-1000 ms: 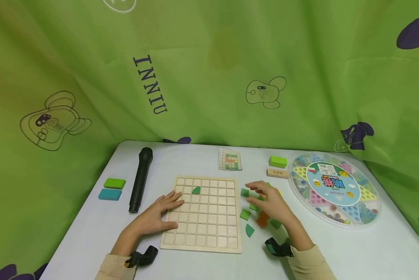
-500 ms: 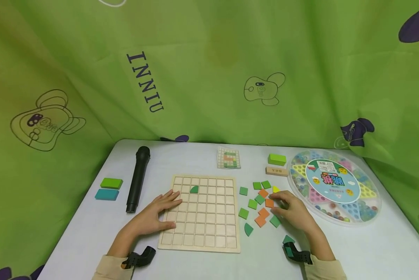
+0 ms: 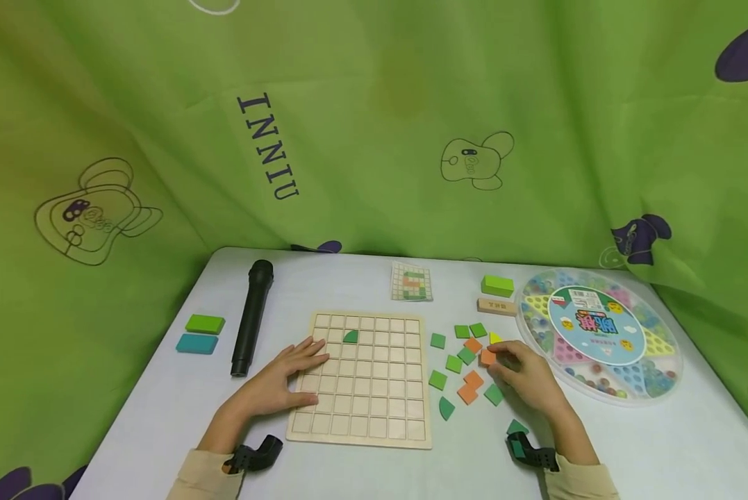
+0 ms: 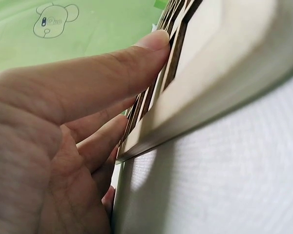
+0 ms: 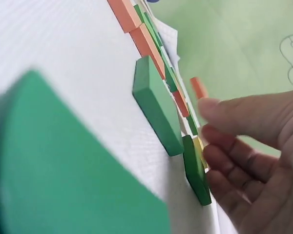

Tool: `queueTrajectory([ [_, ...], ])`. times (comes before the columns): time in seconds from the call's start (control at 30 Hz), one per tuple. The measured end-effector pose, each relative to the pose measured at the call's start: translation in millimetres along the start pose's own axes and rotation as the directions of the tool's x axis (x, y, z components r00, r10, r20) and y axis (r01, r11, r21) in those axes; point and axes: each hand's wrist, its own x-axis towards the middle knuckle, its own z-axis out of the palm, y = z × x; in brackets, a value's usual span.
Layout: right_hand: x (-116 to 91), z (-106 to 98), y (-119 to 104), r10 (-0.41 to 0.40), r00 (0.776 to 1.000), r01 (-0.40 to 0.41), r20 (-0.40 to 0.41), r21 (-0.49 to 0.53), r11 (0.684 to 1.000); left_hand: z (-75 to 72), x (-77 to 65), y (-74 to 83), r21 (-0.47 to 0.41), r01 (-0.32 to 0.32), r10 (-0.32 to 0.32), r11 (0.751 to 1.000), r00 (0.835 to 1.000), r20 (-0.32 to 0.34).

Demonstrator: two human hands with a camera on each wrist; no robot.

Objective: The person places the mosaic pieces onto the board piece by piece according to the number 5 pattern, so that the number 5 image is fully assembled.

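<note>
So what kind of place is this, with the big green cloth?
It looks like a play table, maybe in a curtained-off spot: the green cloth with cartoon drawings hangs behind it, and on it lie a wooden grid board and a round marble game.

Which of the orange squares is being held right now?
The rightmost orange square in the head view, beside the yellow piece: the right hand pinches it, while the other three orange squares lie untouched on the table.
</note>
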Motion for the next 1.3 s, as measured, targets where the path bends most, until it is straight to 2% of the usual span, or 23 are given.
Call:
queueTrajectory([
  [0.17,-1,1,-15,-0.014,1.000,0.015,-0.012,0.079,0.997,2.2,2.7,-1.1,0.028,-0.018,0.018,0.999,1.000,0.001],
  [0.33,7,13,-44,-0.079,0.997,0.077,0.001,0.184,0.980,0.9,5.7,0.3,0.024,-0.028,0.028,0.999,1.000,0.004],
  [0.53,31,44,-84,-0.142,0.989,0.118,0.051,0.325,0.938,1.0,4.5,-0.9,0.007,-0.019,0.019,1.000,1.000,0.005],
  [0.7,50,72,-115,-0.174,0.980,0.125,0.101,0.369,0.921,1.8,4.3,-1.3,-0.002,-0.012,0.012,1.000,1.000,0.009],
  [0.8,59,89,-130,-0.181,0.975,0.119,0.132,0.378,0.918,0.7,4.7,-0.4,0.002,-0.009,0.009,1.000,1.000,0.014],
  [0.9,67,104,-141,-0.165,0.970,0.091,0.178,0.363,0.927,-0.6,4.8,0.6,0.006,-0.011,0.011,1.000,1.000,0.017],
  [1.07,74,125,-147,-0.153,0.958,0.074,0.244,0.307,0.949,-1.0,3.5,1.5,0.008,-0.001,0.001,1.000,1.000,0.026],
  [1.3,78,139,-149,-0.180,0.954,0.125,0.239,0.226,0.966,-2.4,0.8,-0.1,0.020,0.009,-0.009,1.000,1.000,0.026],
])
